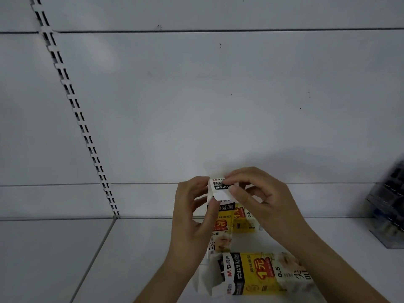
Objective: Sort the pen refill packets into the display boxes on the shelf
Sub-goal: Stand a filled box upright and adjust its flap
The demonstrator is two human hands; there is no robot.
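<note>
I hold a tall refill box (219,224), yellow and white with black print, upright above the white shelf (140,259). My left hand (192,215) grips its left side. My right hand (260,200) pinches the white top flap, labelled MG-61, between thumb and forefinger. A second box (262,273) of the same kind lies on its side at the shelf's front, its left end flap open. Behind my right hand a third yellow box (244,219) lies on the shelf, partly hidden.
A clear plastic organiser (389,206) with dark pens stands at the right edge, blurred. A slotted upright rail (72,101) runs diagonally down the white back panel at the left. A seam divides the shelf boards at the lower left.
</note>
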